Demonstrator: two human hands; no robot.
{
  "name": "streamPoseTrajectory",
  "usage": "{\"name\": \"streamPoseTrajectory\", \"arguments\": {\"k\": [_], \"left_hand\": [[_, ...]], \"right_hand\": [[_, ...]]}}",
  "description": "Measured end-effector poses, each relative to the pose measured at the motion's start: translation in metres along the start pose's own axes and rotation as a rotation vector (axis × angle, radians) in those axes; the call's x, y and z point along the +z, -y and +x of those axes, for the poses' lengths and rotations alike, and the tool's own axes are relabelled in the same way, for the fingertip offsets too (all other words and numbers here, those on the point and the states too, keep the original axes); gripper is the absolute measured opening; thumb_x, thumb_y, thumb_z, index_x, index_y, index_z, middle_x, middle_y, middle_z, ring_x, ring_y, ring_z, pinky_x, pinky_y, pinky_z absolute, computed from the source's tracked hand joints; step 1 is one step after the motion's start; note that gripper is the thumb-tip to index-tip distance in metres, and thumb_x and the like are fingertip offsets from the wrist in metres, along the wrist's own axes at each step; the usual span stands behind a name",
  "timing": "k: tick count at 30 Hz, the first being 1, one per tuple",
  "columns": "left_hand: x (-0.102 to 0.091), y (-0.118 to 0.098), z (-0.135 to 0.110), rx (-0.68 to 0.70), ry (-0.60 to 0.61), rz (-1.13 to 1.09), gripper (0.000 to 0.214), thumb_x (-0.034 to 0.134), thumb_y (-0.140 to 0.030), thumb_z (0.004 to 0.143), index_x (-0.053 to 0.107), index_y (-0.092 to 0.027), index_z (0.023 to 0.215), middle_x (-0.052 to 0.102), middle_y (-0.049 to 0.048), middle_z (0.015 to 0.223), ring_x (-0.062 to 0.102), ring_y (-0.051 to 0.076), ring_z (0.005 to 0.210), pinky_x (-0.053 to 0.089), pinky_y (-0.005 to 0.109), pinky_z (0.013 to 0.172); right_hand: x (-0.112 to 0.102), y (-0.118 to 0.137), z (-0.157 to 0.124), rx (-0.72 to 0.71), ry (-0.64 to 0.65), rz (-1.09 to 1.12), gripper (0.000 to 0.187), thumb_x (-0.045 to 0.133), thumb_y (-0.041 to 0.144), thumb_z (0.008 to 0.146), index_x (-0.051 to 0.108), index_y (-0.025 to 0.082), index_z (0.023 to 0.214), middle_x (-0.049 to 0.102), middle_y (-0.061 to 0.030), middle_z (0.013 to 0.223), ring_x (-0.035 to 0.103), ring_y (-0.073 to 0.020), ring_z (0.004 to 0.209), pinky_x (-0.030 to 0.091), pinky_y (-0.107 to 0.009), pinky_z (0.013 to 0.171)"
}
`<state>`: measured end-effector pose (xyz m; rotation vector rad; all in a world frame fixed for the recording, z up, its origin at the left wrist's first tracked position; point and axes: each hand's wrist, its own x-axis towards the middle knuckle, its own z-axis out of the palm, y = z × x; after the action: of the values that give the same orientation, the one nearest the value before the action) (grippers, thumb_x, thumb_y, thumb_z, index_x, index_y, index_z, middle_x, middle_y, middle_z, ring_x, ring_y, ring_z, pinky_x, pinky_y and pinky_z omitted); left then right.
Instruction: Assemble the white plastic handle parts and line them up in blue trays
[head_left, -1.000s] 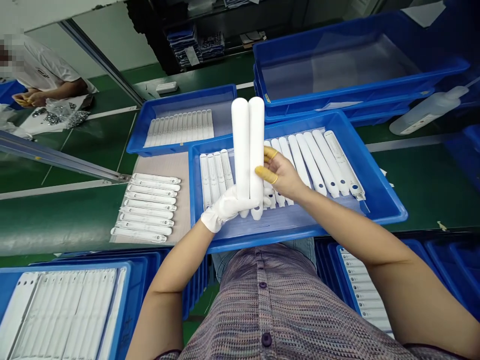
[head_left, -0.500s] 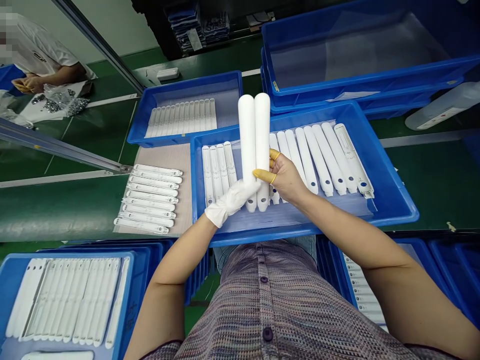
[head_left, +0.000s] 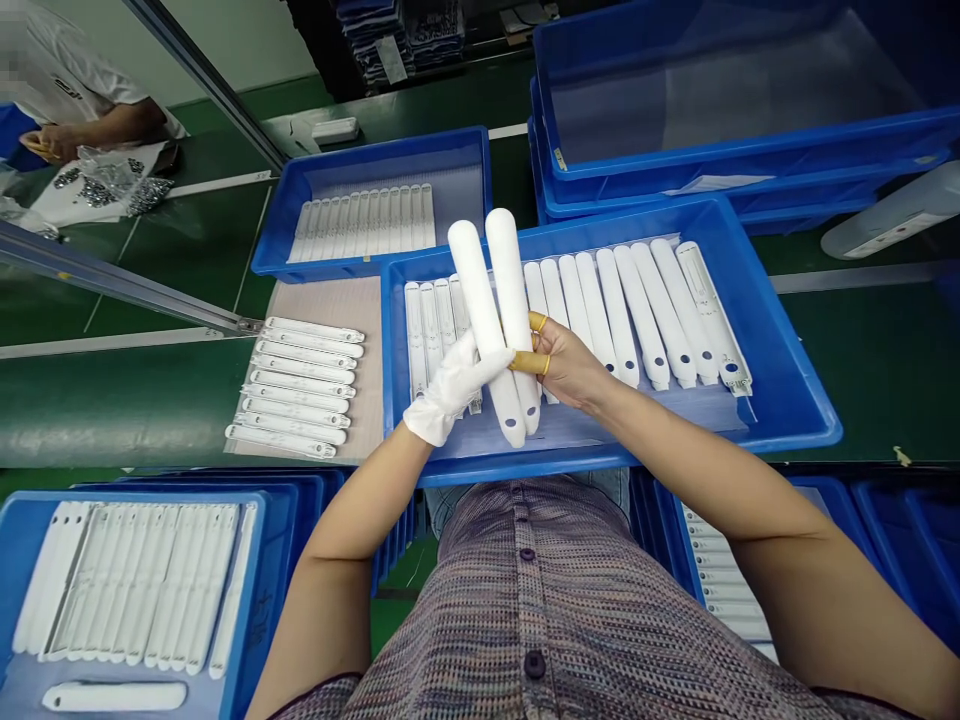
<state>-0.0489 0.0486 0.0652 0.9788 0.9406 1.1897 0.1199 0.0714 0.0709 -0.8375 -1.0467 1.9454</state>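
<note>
Two long white plastic shells with rounded ends are held up over the blue tray point(head_left: 814, 425). My left hand point(head_left: 450, 390), in a white glove, is closed around the lower part of the left shell point(head_left: 478, 295). The right shell point(head_left: 509, 275) is pinched in my right hand point(head_left: 570, 365), which wears yellow finger covers on thumb and fingers. The shells touch near the bottom and stand apart at the top, both tilted to the left. Smooth outer sides face me, each with a small dark hole at the lower end. Beneath them lies a row of similar shells point(head_left: 637, 300).
Left of the tray, several shells point(head_left: 300, 377) lie on a tan sheet point(head_left: 367, 320). Behind is a smaller blue tray point(head_left: 457, 150) with more. Stacked blue bins point(head_left: 675, 170) and a bottle point(head_left: 892, 215) stand back right. Another person point(head_left: 90, 110) sits far left, beyond a metal post.
The two shells have tilted left and come apart at their tops; before, they stood upright side by side. My left hand has opened its grip slightly and shifted around the left shell.
</note>
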Motion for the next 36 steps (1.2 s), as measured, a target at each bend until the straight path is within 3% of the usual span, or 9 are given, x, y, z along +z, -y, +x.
{"name": "streamPoseTrajectory", "arguments": {"k": [4, 7, 10, 15, 18, 23, 29, 32, 36], "left_hand": [[0.003, -0.011, 0.000, 0.019, -0.123, -0.180, 0.047, 0.074, -0.051, 0.090, 0.069, -0.021, 0.126, 0.075, 0.0105, 0.123, 0.073, 0.026, 0.111, 0.060, 0.032, 0.085], [-0.002, -0.021, 0.002, 0.055, -0.199, -0.291, 0.048, 0.057, -0.058, 0.101, 0.064, -0.026, 0.135, 0.076, 0.0051, 0.097, 0.072, 0.015, 0.079, 0.058, 0.024, 0.070], [0.000, -0.024, 0.000, -0.023, -0.148, -0.347, 0.050, 0.050, -0.062, 0.104, 0.061, -0.029, 0.140, 0.065, -0.0014, 0.075, 0.057, 0.010, 0.055, 0.052, 0.022, 0.056], [0.013, -0.018, -0.003, -0.115, -0.081, -0.343, 0.040, 0.068, -0.032, 0.098, 0.061, -0.027, 0.137, 0.065, -0.0022, 0.083, 0.063, 0.009, 0.065, 0.055, 0.021, 0.065], [0.014, -0.016, -0.002, -0.094, -0.072, -0.371, 0.043, 0.070, -0.026, 0.096, 0.061, -0.027, 0.137, 0.064, -0.0025, 0.085, 0.063, 0.009, 0.067, 0.055, 0.021, 0.065], [0.008, -0.015, -0.003, -0.127, -0.083, -0.399, 0.036, 0.067, -0.030, 0.099, 0.064, -0.027, 0.134, 0.064, -0.0010, 0.088, 0.061, 0.008, 0.067, 0.055, 0.020, 0.063], [0.010, -0.013, -0.005, -0.205, -0.058, -0.528, 0.031, 0.063, -0.039, 0.102, 0.069, -0.023, 0.129, 0.065, 0.0017, 0.091, 0.063, 0.010, 0.074, 0.058, 0.022, 0.073], [0.009, -0.011, -0.003, -0.218, -0.092, -0.505, 0.036, 0.058, -0.045, 0.104, 0.069, -0.021, 0.129, 0.066, 0.0027, 0.089, 0.066, 0.012, 0.077, 0.060, 0.026, 0.082], [0.008, -0.013, -0.002, -0.216, -0.083, -0.560, 0.040, 0.046, -0.045, 0.109, 0.071, -0.018, 0.127, 0.066, 0.0030, 0.087, 0.066, 0.012, 0.076, 0.061, 0.026, 0.083]], "right_hand": [[0.000, -0.002, 0.002, -0.093, -0.066, 0.003, 0.052, 0.091, 0.045, 0.072, 0.068, 0.027, 0.115, 0.073, -0.0022, 0.113, 0.070, -0.0209, 0.104, 0.063, -0.041, 0.095], [-0.005, 0.005, 0.002, -0.089, -0.082, 0.066, 0.047, 0.085, 0.048, 0.079, 0.067, 0.028, 0.117, 0.070, -0.0014, 0.108, 0.068, -0.0185, 0.099, 0.063, -0.039, 0.093], [-0.008, 0.010, 0.003, -0.052, -0.015, 0.115, 0.038, 0.078, 0.044, 0.084, 0.068, 0.028, 0.116, 0.065, 0.0003, 0.097, 0.066, -0.0156, 0.090, 0.062, -0.035, 0.088], [-0.004, 0.008, 0.004, 0.026, 0.083, 0.245, 0.034, 0.074, 0.036, 0.081, 0.070, 0.028, 0.114, 0.058, 0.0022, 0.083, 0.060, -0.0142, 0.076, 0.062, -0.034, 0.082], [-0.002, 0.005, 0.004, 0.059, 0.107, 0.315, 0.034, 0.075, 0.032, 0.079, 0.071, 0.028, 0.112, 0.057, 0.0027, 0.082, 0.058, -0.0125, 0.072, 0.062, -0.031, 0.079], [-0.003, 0.003, 0.004, 0.070, 0.076, 0.300, 0.036, 0.075, 0.034, 0.083, 0.068, 0.027, 0.118, 0.063, 0.0014, 0.089, 0.061, -0.0133, 0.075, 0.065, -0.032, 0.080], [-0.002, -0.004, 0.007, 0.042, -0.019, 0.307, 0.042, 0.083, 0.044, 0.081, 0.061, 0.030, 0.113, 0.070, 0.0000, 0.109, 0.062, -0.0120, 0.076, 0.063, -0.026, 0.063], [-0.002, -0.007, 0.009, -0.009, -0.015, 0.274, 0.042, 0.084, 0.047, 0.080, 0.059, 0.032, 0.110, 0.070, 0.0018, 0.106, 0.064, -0.0124, 0.080, 0.063, -0.028, 0.069], [-0.003, -0.006, 0.009, -0.009, -0.012, 0.250, 0.034, 0.072, 0.051, 0.088, 0.061, 0.030, 0.112, 0.071, -0.0023, 0.110, 0.068, -0.0177, 0.089, 0.065, -0.038, 0.078]]}}
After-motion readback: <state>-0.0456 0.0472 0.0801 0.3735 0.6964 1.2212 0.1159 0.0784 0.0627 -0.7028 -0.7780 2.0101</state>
